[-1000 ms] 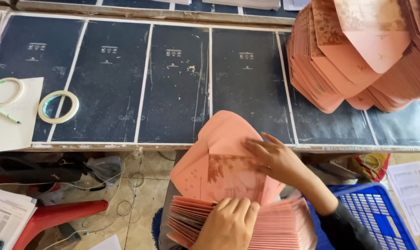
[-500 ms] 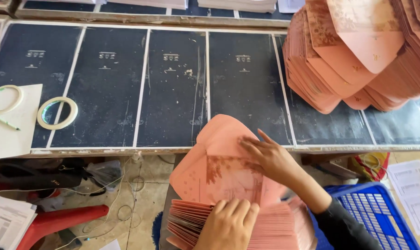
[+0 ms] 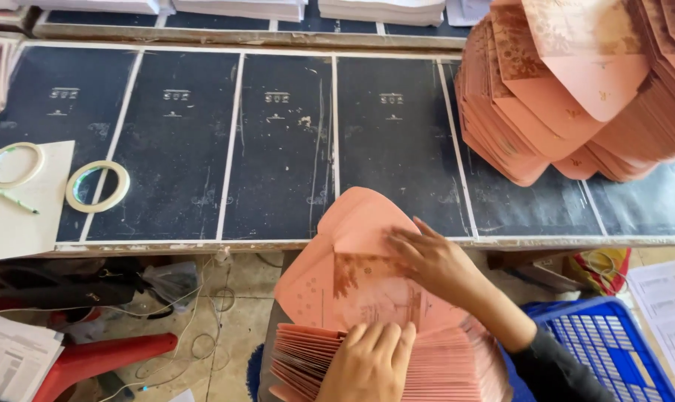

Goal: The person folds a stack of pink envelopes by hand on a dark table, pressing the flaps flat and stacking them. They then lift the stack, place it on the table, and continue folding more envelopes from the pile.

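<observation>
From the head camera, your right hand [image 3: 434, 260] lies flat and open on the top pink envelope [image 3: 352, 283], fingers spread over its flap. Your left hand [image 3: 371, 361] rests on the lap stack of envelopes [image 3: 397, 365], fingers loosely curled over the near edge, gripping nothing. The envelope overhangs the black worktable [image 3: 278, 164] edge. Plenty of bare tabletop ahead; tape rings [image 3: 97, 186] sit far left and a big envelope pile [image 3: 575, 89] far right.

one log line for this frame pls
left hand: rests on fanned stack of pink paper envelopes | right hand: flat on unfolded pink envelope sheet | black panelled table: two tape rolls
</observation>
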